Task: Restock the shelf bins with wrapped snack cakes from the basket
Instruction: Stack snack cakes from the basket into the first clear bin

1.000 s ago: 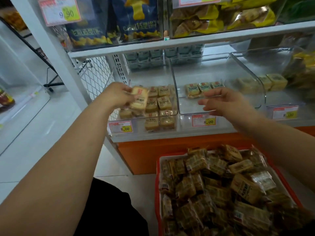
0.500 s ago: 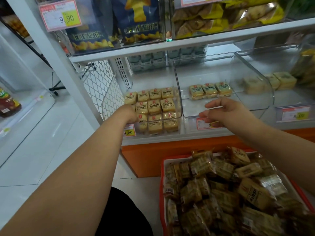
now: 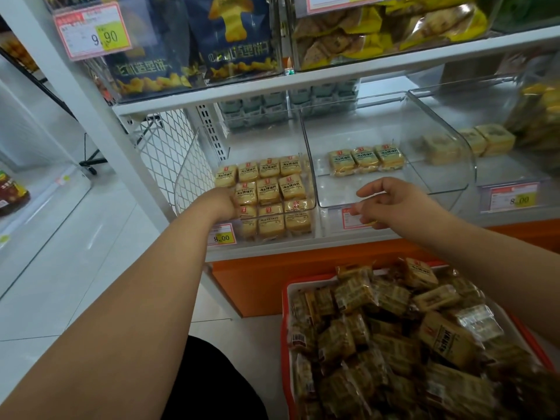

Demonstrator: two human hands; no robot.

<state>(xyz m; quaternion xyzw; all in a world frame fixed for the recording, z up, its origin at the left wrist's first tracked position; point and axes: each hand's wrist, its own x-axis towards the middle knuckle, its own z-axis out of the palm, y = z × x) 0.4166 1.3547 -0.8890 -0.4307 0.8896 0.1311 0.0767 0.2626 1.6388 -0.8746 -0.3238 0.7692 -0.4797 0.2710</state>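
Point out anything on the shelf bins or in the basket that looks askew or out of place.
Nothing is damaged or spilled. The snack cakes in the left bin sit in tidy rows. Only the basket looks messy, its cakes heaped at all angles. The middle bin holds one row of three.

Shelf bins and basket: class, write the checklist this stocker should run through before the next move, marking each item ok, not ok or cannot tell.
1. Left hand is free to withdraw: cannot tell; it is inside the left bin against the front-left cakes, fingers hidden.
2. Right hand is empty and ready to pick: ok; it hovers open in front of the middle bin.
3. Basket still has stock: ok; it is piled with wrapped snack cakes.
4. Middle bin has room: ok; it holds only three cakes in a row at the back.
5. Left bin rows are tidy: ok; cakes lie flat in rows, labels up.
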